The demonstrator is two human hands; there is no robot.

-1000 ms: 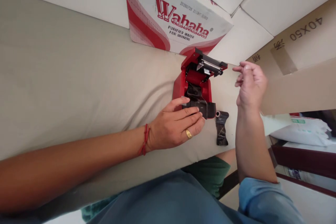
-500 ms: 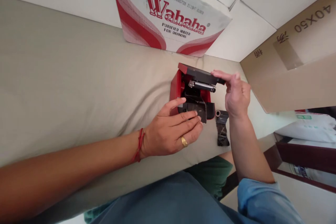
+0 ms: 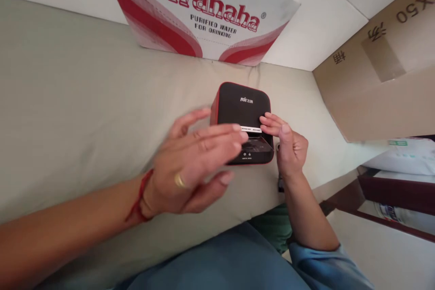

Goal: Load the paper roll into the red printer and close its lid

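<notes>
A small red device with a black lid (image 3: 242,108) sits on the beige cloth surface (image 3: 78,99), its lid down flat. My right hand (image 3: 287,147) rests against the device's right front edge, fingertips pressing on the lid near a white strip. My left hand (image 3: 197,163), wearing a gold ring and a red wrist thread, hovers just above the device's front left, fingers stretched and apart, holding nothing. It is a little blurred. A dark part lying by my right wrist is almost hidden.
A white and red "Wahaha" water carton (image 3: 207,9) stands right behind the device. A brown cardboard box (image 3: 384,72) overhangs at the right. White bags (image 3: 401,158) lie on a lower shelf at far right. The cloth stretches open to the left.
The device's lid was raised, showing its red inside; my right hand swung it down and it now lies flat. My left hand lifted off the front of the device. The camera moved closer.
</notes>
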